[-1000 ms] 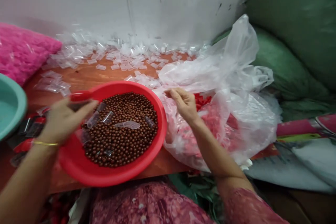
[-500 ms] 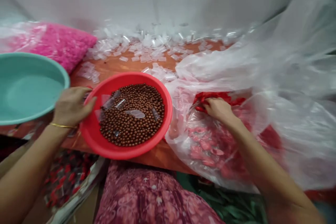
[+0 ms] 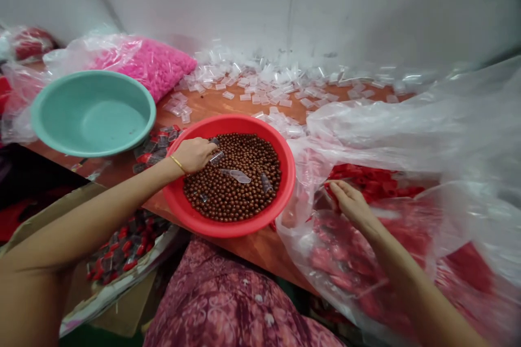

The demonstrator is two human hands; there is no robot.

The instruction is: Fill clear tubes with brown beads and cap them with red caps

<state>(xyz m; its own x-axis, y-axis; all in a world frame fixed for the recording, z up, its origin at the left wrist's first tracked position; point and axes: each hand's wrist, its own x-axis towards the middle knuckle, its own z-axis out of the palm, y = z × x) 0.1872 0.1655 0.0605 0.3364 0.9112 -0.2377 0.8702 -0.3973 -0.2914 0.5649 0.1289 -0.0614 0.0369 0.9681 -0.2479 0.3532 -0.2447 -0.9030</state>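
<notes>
My left hand reaches over the left rim of a red basin. Its fingers are closed at a clear plastic tube, just above the brown beads that fill the basin. A small clear plastic scoop and another clear tube lie on the beads. At the opening of a clear plastic bag, my right hand pinches a small red plastic cap. More red caps fill the bag behind and below that hand.
A teal basin stands at the left, before a bag of pink pieces. Many clear tubes are strewn along the wall. Red-capped tubes lie beside the red basin, and more fill a box below the table edge.
My left hand has moved from the basin's outer left side in over the beads, to the tubes. My right hand has drawn back from the red caps with one in its fingers. The view has shifted left.
</notes>
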